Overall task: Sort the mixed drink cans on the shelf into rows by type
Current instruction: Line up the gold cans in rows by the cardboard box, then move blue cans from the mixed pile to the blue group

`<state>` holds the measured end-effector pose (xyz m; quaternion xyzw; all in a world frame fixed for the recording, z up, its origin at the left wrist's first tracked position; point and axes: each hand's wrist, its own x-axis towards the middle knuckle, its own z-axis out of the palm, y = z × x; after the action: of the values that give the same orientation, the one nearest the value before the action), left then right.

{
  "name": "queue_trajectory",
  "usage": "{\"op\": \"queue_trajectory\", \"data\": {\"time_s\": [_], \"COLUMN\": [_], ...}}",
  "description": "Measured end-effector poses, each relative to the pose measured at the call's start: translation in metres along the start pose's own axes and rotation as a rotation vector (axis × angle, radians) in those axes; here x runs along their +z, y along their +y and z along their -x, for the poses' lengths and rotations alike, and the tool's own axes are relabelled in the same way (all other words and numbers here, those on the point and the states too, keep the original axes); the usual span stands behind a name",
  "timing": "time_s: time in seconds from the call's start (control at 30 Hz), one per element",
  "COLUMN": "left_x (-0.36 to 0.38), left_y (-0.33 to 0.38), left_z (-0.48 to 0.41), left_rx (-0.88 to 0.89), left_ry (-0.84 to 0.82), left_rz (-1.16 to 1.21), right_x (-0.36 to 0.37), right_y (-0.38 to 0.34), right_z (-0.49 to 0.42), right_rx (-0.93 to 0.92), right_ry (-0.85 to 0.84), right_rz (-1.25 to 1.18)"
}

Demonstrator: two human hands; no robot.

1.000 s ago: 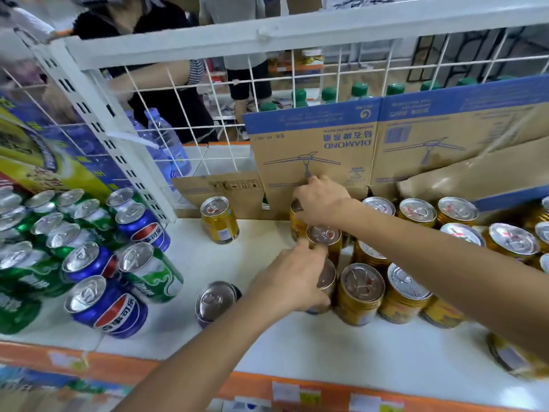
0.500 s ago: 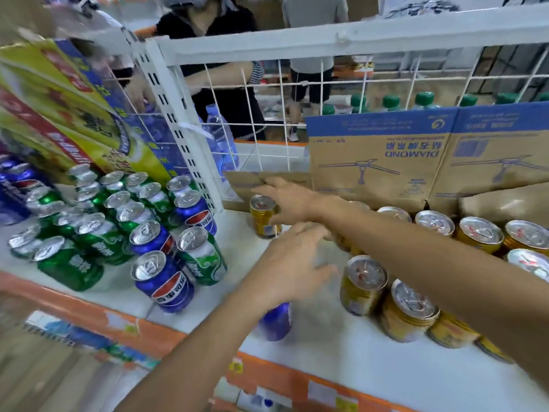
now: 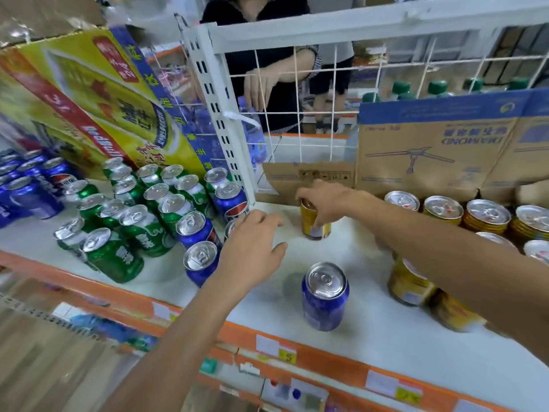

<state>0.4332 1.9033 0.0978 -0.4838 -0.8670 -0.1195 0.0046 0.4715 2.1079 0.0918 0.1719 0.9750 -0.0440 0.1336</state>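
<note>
on shelf [image 3: 386, 337], right hand [image 3: 328, 200] gripping yellow can [image 3: 315, 226]

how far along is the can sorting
Done: most gold cans stand grouped on the right, green cans on the left. In hand: the right hand grips a stray gold can by the cardboard; the left hand is open. To do: a lone blue can in the middle, and blue cans mixed beside the green.
</note>
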Motion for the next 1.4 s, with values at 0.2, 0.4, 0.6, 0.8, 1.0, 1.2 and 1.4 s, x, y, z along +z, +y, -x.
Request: {"op": "queue_trajectory", "data": {"time_s": [0.2, 0.4, 0.6, 0.8, 1.0, 1.2, 1.4], "left_x": [0.003, 0.014, 0.015, 0.025, 0.026, 0.025, 0.004], "left_y": [-0.017, -0.023, -0.031, -0.058, -0.058, -0.067, -0.082], "left_z": [-0.003, -0.001, 0.011, 0.041, 0.059, 0.077, 0.104], "left_rx": [0.056, 0.005, -0.021, -0.28, -0.328, -0.291, -0.387], "left_ry": [0.108, -0.041, 0.127, 0.262, 0.284, 0.223, 0.317], "left_rz": [-0.078, -0.18, 0.038, 0.02, 0.159, 0.284, 0.505], "right_x": [0.0, 0.017, 0.006, 0.024, 0.036, 0.037, 0.022], "right_y": [0.006, 0.025, -0.011, -0.038, -0.045, -0.067, -0.119], "right_z": [0.06, 0.111, 0.128, 0.14, 0.132, 0.127, 0.11], "right_rx": [0.051, 0.225, -0.094, -0.283, -0.299, -0.257, -0.304], "right_ry": [-0.053, -0.034, -0.039, -0.178, -0.046, 0.047, 0.205], "right_rz": [0.149, 0.248, -0.066, -0.294, -0.283, -0.386, -0.495]}}
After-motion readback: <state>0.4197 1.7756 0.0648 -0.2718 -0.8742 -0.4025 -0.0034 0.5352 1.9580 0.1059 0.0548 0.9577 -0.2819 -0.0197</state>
